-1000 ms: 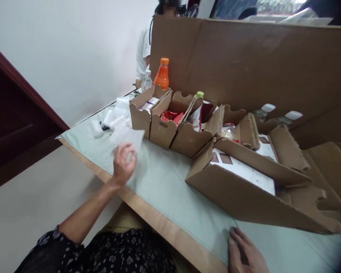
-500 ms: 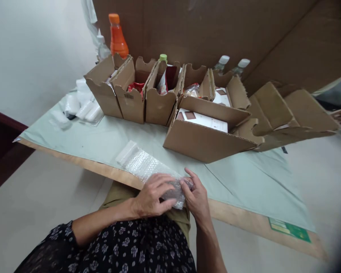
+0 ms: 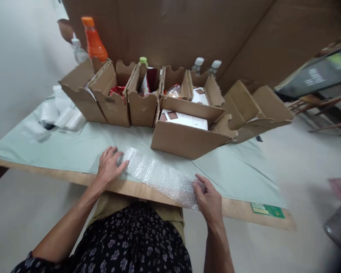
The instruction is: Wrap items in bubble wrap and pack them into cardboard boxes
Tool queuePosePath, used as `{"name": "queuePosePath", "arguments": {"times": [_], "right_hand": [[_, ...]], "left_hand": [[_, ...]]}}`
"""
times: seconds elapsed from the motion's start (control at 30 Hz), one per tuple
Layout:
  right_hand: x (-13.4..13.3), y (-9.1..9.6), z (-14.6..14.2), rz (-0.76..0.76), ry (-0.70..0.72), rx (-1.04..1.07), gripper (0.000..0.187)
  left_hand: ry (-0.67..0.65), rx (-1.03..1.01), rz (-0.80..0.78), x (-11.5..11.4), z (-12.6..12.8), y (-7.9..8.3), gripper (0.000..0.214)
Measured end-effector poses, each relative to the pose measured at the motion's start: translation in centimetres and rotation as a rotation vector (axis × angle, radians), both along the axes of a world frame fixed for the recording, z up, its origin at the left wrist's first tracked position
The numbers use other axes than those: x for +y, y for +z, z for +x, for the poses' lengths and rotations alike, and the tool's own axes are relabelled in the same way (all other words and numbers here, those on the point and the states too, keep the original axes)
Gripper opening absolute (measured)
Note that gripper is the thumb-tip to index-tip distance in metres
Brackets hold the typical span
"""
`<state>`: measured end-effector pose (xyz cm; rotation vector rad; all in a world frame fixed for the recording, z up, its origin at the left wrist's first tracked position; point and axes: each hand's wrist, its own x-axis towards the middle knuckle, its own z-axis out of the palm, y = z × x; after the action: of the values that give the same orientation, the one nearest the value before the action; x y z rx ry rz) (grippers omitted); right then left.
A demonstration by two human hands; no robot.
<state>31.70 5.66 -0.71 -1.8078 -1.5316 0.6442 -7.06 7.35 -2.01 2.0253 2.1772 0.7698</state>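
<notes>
A long strip of bubble wrap [image 3: 156,170] lies stretched out along the front edge of the table, its near side hanging a little past the wood. My left hand [image 3: 110,165] is at its left end, thumb and fingers closed around the rolled end of the wrap. At the other end my right hand [image 3: 208,196] pinches the bunched-up wrap between thumb and fingers. Whether anything lies inside that bunched right end I cannot tell.
Behind the wrap stands a cardboard box [image 3: 184,141] with white packs [image 3: 184,120] in it. Further back is a row of cardboard bins [image 3: 143,108]. Wrapped bundles [image 3: 69,118] lie at left. An orange bottle [image 3: 95,43] stands behind the bins.
My left hand has moved left, from the middle of the bubble wrap to its left end. My right hand still holds the right end. The view has shifted to the right.
</notes>
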Motion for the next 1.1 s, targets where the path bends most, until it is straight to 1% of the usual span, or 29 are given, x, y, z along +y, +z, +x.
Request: {"name": "queuePosePath", "arguments": {"times": [0.07,0.1,0.13,0.2,0.23,0.3,0.37,0.43,0.5,0.57,0.6,0.63,0.7,0.77,0.83,0.87,0.9,0.97,1.03,1.1], "right_hand": [[0.3,0.4,0.0,0.036,0.034,-0.032,0.044],[0.4,0.7,0.0,0.058,0.045,-0.044,0.043],[0.7,1.1,0.0,0.082,0.053,-0.054,0.041],[1.6,1.7,-0.3,0.138,0.073,-0.075,0.039],[2.2,1.9,-0.5,0.165,0.086,-0.094,0.038],[3.9,2.0,-1.0,0.186,0.116,-0.176,0.037],[5.4,1.7,-1.2,0.148,0.141,-0.301,0.037],[6.2,1.3,-1.0,0.096,0.143,-0.399,0.036],[5.8,1.0,-0.6,0.111,0.101,-0.452,0.034],[4.7,1.2,-0.8,0.194,0.063,-0.482,0.034],[4.1,1.5,-1.4,0.239,0.079,-0.491,0.034],[3.6,1.7,-2.5,0.273,0.129,-0.491,0.034],[3.3,2.1,-5.9,0.288,0.315,-0.479,0.035],[3.8,2.0,-9.9,0.251,0.532,-0.482,0.040],[4.5,1.4,-12.8,0.206,0.679,-0.509,0.045],[4.8,1.0,-13.4,0.191,0.714,-0.527,0.048],[4.9,0.5,-13.4,0.181,0.723,-0.544,0.050],[4.4,-0.6,-11.5,0.170,0.673,-0.578,0.055],[3.2,-1.5,-7.8,0.160,0.577,-0.605,0.056],[1.7,-1.9,-3.5,0.148,0.471,-0.628,0.054]], "left_hand": [[-0.037,-0.043,0.041,0.1,1.2,-0.1,0.020],[-0.044,-0.077,0.066,0.0,1.7,0.1,0.016],[-0.034,-0.119,0.085,-0.2,2.0,0.5,0.014],[0.044,-0.210,0.095,-0.5,2.2,1.5,0.015],[0.094,-0.243,0.082,-0.6,2.1,2.0,0.018],[0.169,-0.251,0.012,-0.5,1.8,2.7,0.032],[0.171,-0.185,-0.080,-0.4,1.3,2.7,0.053],[0.134,-0.091,-0.098,-0.4,0.8,2.3,0.067],[0.099,-0.012,0.005,-0.7,0.5,2.1,0.070],[0.058,0.044,0.147,-1.1,0.8,2.3,0.069],[0.016,0.067,0.202,-1.3,1.2,2.5,0.069],[-0.049,0.089,0.236,-1.3,1.8,2.6,0.069],[-0.233,0.141,0.224,-1.0,3.2,2.5,0.067],[-0.400,0.206,0.115,-0.4,4.6,1.7,0.063],[-0.483,0.263,-0.027,0.2,5.2,0.7,0.059],[-0.499,0.280,-0.085,0.4,5.2,0.1,0.059],[-0.507,0.287,-0.125,0.6,5.0,-0.3,0.059],[-0.519,0.282,-0.160,0.9,4.3,-0.9,0.063],[-0.525,0.263,-0.160,0.9,3.7,-1.2,0.065],[-0.521,0.231,-0.155,0.9,3.4,-1.2,0.065]]}}
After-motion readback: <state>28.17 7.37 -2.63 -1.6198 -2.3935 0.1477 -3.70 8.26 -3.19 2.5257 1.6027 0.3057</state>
